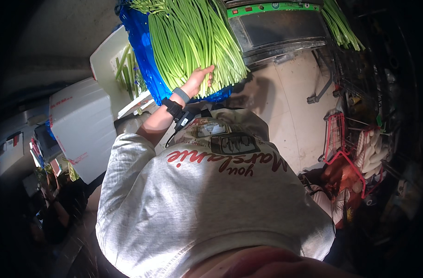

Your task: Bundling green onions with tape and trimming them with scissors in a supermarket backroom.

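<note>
Many green stalks beneath left hand

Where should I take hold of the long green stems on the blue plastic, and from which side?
Probably best by the pale lower ends, coming from the wearer's side: the green stems lie roughly parallel, running away from the body, so those ends face the wearer, close to the edge of the blue plastic. The left hand is at them.
</note>
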`<act>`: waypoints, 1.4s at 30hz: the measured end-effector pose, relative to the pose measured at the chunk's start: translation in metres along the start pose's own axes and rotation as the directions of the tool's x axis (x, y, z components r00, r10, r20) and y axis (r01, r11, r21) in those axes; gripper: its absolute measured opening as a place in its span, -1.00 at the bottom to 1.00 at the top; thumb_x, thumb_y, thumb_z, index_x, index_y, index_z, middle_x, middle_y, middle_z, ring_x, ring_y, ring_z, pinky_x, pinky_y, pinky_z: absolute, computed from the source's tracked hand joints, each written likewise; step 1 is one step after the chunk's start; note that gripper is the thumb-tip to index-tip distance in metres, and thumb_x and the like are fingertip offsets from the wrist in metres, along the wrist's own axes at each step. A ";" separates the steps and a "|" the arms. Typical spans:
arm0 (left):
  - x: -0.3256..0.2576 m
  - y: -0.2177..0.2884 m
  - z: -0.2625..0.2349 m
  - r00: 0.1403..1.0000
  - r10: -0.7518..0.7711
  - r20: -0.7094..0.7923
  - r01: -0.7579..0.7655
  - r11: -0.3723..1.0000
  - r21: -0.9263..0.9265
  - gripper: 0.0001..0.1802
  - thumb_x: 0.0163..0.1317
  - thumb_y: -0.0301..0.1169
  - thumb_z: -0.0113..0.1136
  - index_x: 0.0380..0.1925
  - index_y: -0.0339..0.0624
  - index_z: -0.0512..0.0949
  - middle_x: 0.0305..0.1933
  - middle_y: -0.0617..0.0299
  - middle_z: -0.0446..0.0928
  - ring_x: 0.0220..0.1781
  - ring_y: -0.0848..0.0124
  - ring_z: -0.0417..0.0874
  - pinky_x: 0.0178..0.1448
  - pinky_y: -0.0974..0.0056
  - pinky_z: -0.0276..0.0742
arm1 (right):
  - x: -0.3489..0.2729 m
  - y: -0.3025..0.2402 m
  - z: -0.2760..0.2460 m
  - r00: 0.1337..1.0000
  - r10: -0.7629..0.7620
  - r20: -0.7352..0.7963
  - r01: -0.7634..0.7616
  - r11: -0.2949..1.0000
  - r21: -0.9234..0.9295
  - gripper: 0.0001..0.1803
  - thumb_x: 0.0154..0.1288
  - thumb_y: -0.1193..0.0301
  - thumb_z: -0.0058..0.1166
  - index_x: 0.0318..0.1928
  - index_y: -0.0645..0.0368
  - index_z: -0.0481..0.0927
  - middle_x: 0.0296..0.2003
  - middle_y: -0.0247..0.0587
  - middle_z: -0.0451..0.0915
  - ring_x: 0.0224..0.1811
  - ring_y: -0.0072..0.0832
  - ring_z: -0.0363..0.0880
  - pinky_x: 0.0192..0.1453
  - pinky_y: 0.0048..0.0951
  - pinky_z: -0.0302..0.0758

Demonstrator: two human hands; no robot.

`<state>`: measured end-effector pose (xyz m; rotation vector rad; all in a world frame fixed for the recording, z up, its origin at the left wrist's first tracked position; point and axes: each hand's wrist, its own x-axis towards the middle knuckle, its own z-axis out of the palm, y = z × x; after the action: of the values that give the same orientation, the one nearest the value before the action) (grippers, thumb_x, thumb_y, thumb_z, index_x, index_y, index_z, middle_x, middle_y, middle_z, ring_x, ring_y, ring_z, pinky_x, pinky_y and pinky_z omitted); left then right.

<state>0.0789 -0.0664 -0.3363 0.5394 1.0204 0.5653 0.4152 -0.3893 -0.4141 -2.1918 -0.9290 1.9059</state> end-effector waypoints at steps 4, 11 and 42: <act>-0.002 -0.002 0.000 1.000 -0.001 0.003 0.001 1.000 0.002 -0.80 0.25 -0.27 0.09 -0.43 -0.14 0.43 -0.61 0.35 0.38 -0.67 0.52 0.32 -0.56 0.40 0.27 | -0.001 -0.001 0.000 1.000 0.009 0.005 -0.009 1.000 -0.007 -0.73 0.27 0.32 -0.10 -0.17 0.24 0.52 -0.48 -0.18 0.58 -0.43 -0.48 0.56 -0.32 -0.46 0.47; -0.004 0.000 0.000 0.999 0.019 0.031 -0.019 1.000 0.010 -0.79 0.25 -0.27 0.09 -0.42 -0.17 0.43 -0.61 0.34 0.38 -0.68 0.53 0.32 -0.56 0.40 0.27 | -0.004 0.000 0.000 1.000 0.023 0.010 -0.023 1.000 -0.020 -0.73 0.27 0.31 -0.11 -0.18 0.24 0.52 -0.50 -0.17 0.58 -0.45 -0.47 0.56 -0.34 -0.46 0.47; -0.010 0.023 0.006 1.000 0.000 -0.003 0.000 0.999 0.032 -0.66 0.23 -0.11 0.11 -0.49 -0.09 0.29 -0.72 0.46 0.20 -0.76 0.61 0.15 -0.69 0.46 0.06 | -0.015 -0.007 -0.010 0.998 0.061 0.026 -0.058 0.994 -0.091 -0.70 0.27 0.28 -0.14 -0.22 0.25 0.54 -0.59 -0.13 0.58 -0.54 -0.45 0.58 -0.42 -0.43 0.49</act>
<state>0.0757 -0.0574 -0.3123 0.5667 1.0335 0.5506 0.4216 -0.3880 -0.3959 -2.2731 -0.9841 1.9637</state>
